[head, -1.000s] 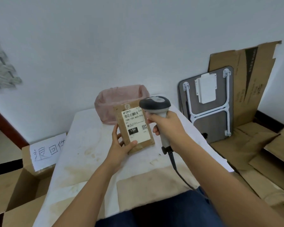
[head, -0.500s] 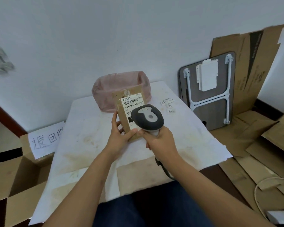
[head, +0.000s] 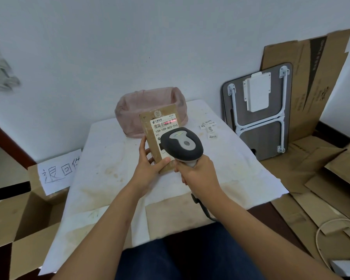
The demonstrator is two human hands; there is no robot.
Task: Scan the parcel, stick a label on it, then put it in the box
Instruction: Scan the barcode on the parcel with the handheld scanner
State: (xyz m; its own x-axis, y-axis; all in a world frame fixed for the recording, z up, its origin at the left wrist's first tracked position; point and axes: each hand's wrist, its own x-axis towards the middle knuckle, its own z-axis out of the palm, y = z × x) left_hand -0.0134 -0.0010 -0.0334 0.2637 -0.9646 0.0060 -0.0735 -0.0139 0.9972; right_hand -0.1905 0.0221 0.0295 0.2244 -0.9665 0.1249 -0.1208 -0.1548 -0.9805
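Note:
My left hand (head: 150,165) holds a flat brown parcel (head: 152,140) upright above the table, gripping its lower edge. A white shipping label (head: 164,126) covers its front, and a red scan line lies across the barcode at the top. My right hand (head: 198,174) grips the handle of a grey and black barcode scanner (head: 182,144), whose head points at the parcel and hides the lower part of the label. Several small paper labels (head: 209,128) lie on the table to the right. An open cardboard box (head: 28,215) with a handwritten sign stands on the floor at the left.
The table wears a stained white cover (head: 109,158). A bin lined with a pink bag (head: 133,110) stands at its far edge. A folded small table (head: 259,114) and flattened cardboard (head: 311,77) lean on the wall at right. A white cable (head: 319,229) lies on the floor.
The scanner has come down from beside the parcel's top to in front of its lower half. A red scan line now shows on the barcode. The parcel stays in my left hand.

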